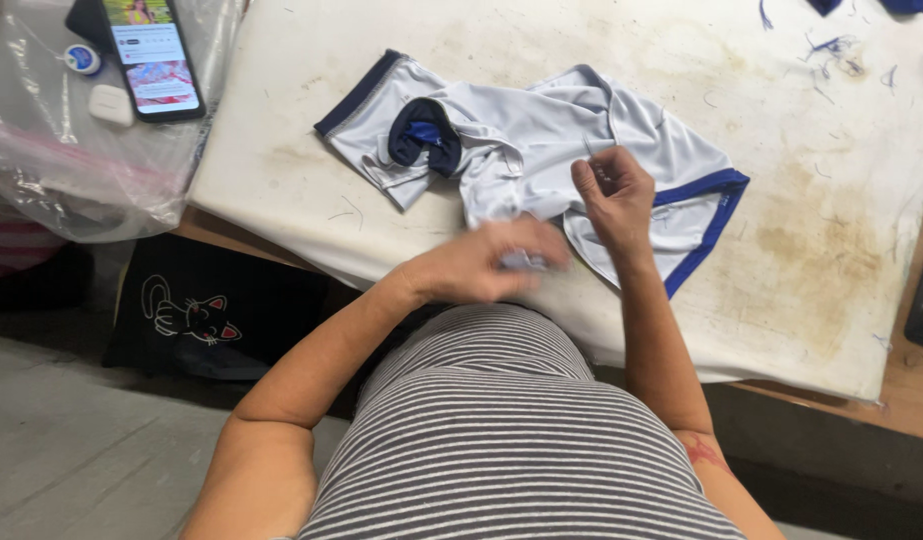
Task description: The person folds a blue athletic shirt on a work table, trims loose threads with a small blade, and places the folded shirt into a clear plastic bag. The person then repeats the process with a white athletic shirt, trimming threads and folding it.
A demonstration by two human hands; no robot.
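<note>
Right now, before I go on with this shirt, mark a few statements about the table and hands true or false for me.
1. The shirt is light grey with blue trim. True.
2. The right hand is on the shirt with its fingers curled. True.
3. The left hand is resting on the phone. False: it is at the shirt's near edge, blurred; the phone lies far off on the clear plastic bag.
4. The shirt lies neatly folded. False: it is spread out and crumpled on the stained white pad.
5. Loose blue threads lie on the pad's far corner. True.
</note>
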